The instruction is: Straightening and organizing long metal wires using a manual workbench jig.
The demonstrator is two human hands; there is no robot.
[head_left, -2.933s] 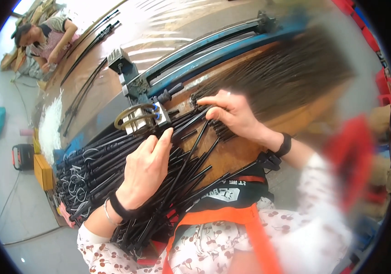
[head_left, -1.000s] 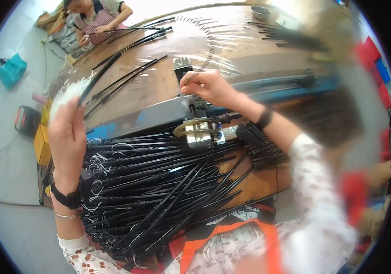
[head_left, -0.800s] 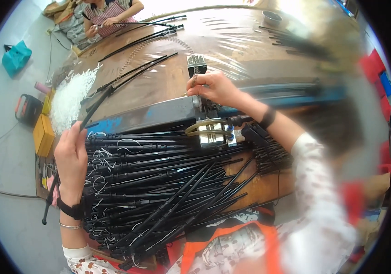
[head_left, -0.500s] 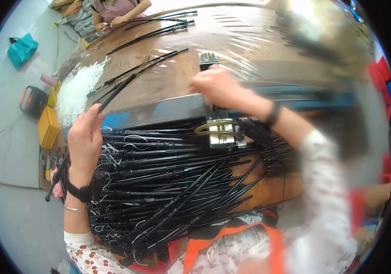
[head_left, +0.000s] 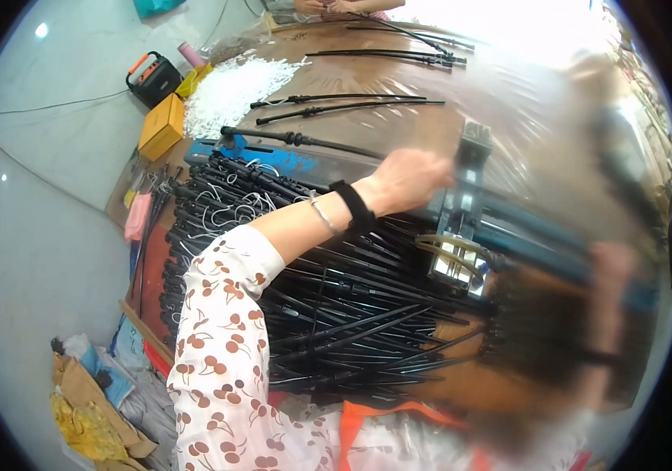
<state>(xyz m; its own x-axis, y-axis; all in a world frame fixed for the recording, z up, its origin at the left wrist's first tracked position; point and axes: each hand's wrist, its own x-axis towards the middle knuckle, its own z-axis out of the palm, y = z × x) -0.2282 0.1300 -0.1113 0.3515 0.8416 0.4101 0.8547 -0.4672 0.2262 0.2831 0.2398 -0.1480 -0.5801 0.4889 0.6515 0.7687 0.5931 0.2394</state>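
My left hand point(head_left: 413, 180) is closed on the right end of a slim black rod point(head_left: 316, 143) with ridged joints, above the steel rail. Just right of that hand stands a metal fixture point(head_left: 461, 212) with bright faces and looped yellowish tubes. My right hand point(head_left: 615, 267), far to the right, is smeared by motion; its fingers and anything in them cannot be made out. Near it is a dark bunch of thin rods point(head_left: 536, 330). Under my left forearm spreads a large pile of black rods point(head_left: 336, 298), several with white cord loops.
A blue-painted steel rail point(head_left: 281, 159) crosses the bench. Beyond it lie loose black rods point(head_left: 344, 107) and a white heap of small pieces point(head_left: 238, 90). A yellow box point(head_left: 161, 127) stands at the left. Across the bench a co-worker's hands point(head_left: 336, 6) show. Clutter point(head_left: 108, 400) lies lower left.
My left hand has moved right, from the rail's left end to beside the fixture. My right hand has left the fixture and swung far right. The view has shifted too.
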